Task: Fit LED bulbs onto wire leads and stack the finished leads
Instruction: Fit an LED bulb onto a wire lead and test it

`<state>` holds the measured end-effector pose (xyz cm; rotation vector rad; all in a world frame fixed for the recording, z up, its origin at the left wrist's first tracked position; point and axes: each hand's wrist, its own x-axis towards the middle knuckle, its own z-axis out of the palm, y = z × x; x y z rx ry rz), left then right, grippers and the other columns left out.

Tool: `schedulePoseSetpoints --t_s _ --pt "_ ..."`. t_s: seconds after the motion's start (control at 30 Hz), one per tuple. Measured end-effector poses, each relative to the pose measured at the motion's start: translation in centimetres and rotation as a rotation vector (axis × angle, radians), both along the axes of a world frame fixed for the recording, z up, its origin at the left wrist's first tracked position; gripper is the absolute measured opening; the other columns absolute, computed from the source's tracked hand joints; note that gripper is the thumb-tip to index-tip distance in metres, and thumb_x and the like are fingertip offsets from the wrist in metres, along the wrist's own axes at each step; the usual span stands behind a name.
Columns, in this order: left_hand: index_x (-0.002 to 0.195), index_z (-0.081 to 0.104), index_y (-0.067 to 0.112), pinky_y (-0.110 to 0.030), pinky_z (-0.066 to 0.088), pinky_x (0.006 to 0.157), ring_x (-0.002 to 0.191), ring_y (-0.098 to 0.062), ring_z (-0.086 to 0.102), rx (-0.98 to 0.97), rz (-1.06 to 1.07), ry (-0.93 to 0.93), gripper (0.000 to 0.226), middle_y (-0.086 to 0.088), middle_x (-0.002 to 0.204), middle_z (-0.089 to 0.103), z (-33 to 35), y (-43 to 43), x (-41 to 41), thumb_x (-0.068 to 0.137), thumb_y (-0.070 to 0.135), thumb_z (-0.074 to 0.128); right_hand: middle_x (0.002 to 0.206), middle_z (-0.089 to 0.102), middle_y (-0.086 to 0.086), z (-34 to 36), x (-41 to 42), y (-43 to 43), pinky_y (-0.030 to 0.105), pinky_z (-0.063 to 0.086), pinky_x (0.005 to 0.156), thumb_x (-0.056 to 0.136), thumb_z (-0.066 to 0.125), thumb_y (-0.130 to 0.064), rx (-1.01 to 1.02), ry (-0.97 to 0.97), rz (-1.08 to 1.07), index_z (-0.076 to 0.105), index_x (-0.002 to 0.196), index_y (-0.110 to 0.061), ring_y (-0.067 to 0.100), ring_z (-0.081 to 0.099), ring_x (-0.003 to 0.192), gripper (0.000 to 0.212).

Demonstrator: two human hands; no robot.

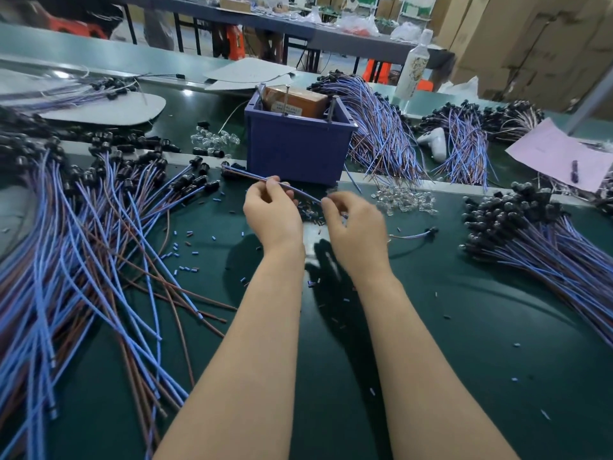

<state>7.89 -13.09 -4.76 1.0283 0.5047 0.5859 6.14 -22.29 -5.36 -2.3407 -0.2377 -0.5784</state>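
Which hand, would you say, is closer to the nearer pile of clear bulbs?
Right. The right hand is left of the bulbs; the left hand is farther left. Both pinch one wire.

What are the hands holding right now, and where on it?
One wire lead: the left hand pinches it partway along, the right hand pinches its near end.

Blue-and-brown wire lead [247, 175], nearly level.
Its black socket end juts past the fingers of the left hand [272, 214]; clear LED bulbs [403, 199] lie heaped right of the right hand [355, 227].
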Motion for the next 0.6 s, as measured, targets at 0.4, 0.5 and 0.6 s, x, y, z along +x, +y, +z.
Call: schedulePoseSetpoints --t_s 0.4,0.5,0.6 --pt "0.093 0.065 0.009 -0.046 0.052 0.088 0.088 -0.029 0.065 0.508 -0.382 0.118 0.015 -0.012 0.091 0.069 -0.2 -1.5 -0.8 0.095 0.014 0.051 0.078 0.064 0.003 -0.4 0.3 1.0 0.022 0.035 0.063 0.097 0.045 -0.015 0.391 0.103 -0.083 0.056 0.09 -0.01 0.021 0.053 0.076 0.014" --pt "0.093 0.057 0.011 -0.044 0.053 0.086 0.088 -0.03 0.066 0.452 -0.322 0.066 0.014 -0.005 0.082 0.067 -0.2 -1.5 -1.0 0.098 0.014 0.045 0.071 0.062 -0.003 -0.5 0.4 0.9 0.033 0.052 0.079 0.098 0.043 -0.012 0.567 0.107 -0.102 0.048 0.097 -0.013 0.022 0.063 0.077 0.006" --pt "0.095 0.056 0.013 -0.032 0.051 0.08 0.076 -0.018 0.064 0.453 -0.238 0.039 0.015 0.004 0.07 0.063 -0.2 -1.2 -0.9 0.099 0.014 0.041 0.073 0.064 -0.002 -0.6 0.4 1.0 0.041 0.052 0.084 0.098 0.042 -0.009 0.666 0.108 -0.088 0.046 0.111 -0.013 0.021 0.064 0.077 0.014"
